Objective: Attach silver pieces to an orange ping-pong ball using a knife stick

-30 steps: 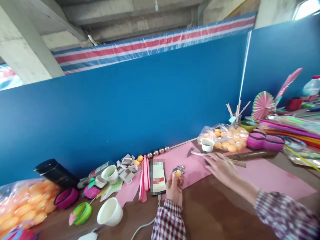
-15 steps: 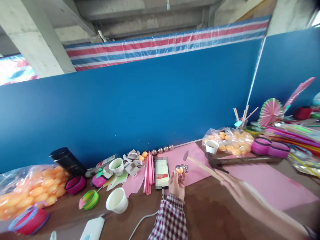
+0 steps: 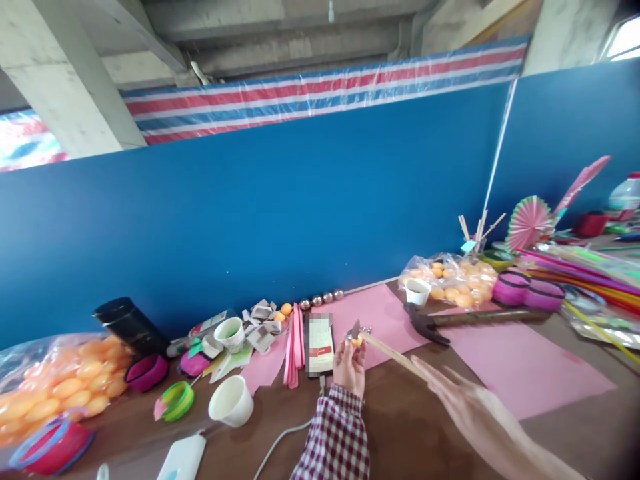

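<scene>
My left hand (image 3: 349, 371), in a checked sleeve, pinches a small orange ball (image 3: 357, 342) with a shiny silvery patch on its upper side. My right hand (image 3: 447, 393) grips the end of a thin wooden stick (image 3: 395, 351) that slants toward the ball. A small grey pointed piece (image 3: 355, 329) at the stick's tip is over the ball; whether it touches I cannot tell. Just behind the fingers lie small silvery pieces (image 3: 367, 331), partly hidden. A phone (image 3: 319, 343) lies left of my left hand, on a cable.
Pink sheets (image 3: 530, 373) cover part of the brown table. A hammer (image 3: 480, 318) lies right of centre. Bags of orange balls (image 3: 75, 377) stand on both sides. White cups (image 3: 231, 400), folded pink strips (image 3: 295, 347) and a row of silvery balls (image 3: 323, 299) surround the work area; a blue partition (image 3: 300, 213) rises behind.
My right hand has moved left with the stick, bringing its grey tip from right of the ball to over it. My left hand still holds the ball. The view has shifted slightly.
</scene>
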### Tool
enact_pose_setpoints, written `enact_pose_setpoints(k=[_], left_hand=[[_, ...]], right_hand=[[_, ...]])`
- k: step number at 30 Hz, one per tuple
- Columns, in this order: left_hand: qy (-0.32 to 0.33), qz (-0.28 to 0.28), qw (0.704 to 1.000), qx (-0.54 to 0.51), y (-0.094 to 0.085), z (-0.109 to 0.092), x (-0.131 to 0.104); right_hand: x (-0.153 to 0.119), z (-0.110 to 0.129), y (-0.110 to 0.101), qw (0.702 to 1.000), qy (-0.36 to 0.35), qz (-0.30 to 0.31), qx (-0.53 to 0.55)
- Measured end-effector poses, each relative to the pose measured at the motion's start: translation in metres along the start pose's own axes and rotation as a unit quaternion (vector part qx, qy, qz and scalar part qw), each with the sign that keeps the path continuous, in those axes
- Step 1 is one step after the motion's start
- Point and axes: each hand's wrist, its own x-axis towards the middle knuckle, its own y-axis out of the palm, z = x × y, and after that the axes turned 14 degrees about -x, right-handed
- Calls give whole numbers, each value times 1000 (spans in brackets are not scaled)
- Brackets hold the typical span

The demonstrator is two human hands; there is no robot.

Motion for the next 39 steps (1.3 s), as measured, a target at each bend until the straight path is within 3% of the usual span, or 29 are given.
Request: enact_pose_setpoints(k=[3, 9, 14, 35, 39], left_hand=[[-8, -3, 1000, 1, 0, 0, -1], [-26, 12, 1000, 3, 2, -1, -4], [-29, 8, 999, 15, 5, -1, -6], [-66, -51, 996, -14, 12, -2, -10], [-67, -46, 997, -5, 12, -3, -9]], right_hand=[[6, 0, -7, 999, -12, 34, 29], [5, -1, -9, 979, 86, 125, 138], [1, -1, -5, 979, 62, 135, 138], [-5, -1, 0, 969, 116, 114, 188], [-6, 0, 1, 972, 81, 123, 181]])
